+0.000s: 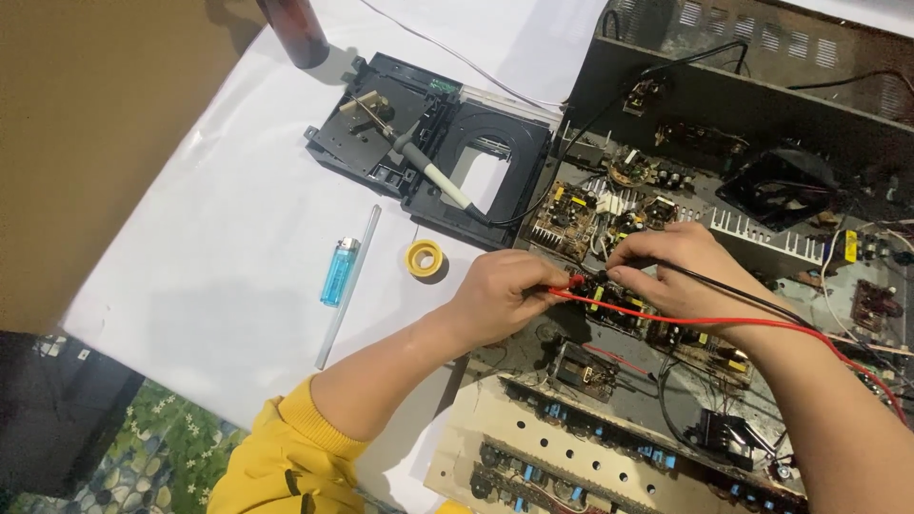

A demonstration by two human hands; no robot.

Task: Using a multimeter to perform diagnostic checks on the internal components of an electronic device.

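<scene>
the left hand is closed around a red probe, thumb and fingers pinching it near its front end, and the probe's long axis runs roughly level across the view, tip pointing right toward the circuit board inside the open amplifier chassis. a red lead trails off to the right from the left hand's grip, passing under the right hand and along the right forearm toward the lower right edge. the right hand is curled shut on a black probe, whose visible part lies nearly level too, tip pointing left, so the two probe tips face each other and sit just beside one another over the same board; whether either tip touches a part is too small to tell. a black lead runs back from it to the right. on the white sheet to the left lie a blue lighter, a long clear tube just beside it, and a yellow roll of tape. a black disc drive tray sits further up with a soldering iron resting across it, and a brown bottle stands at the top edge.
</scene>
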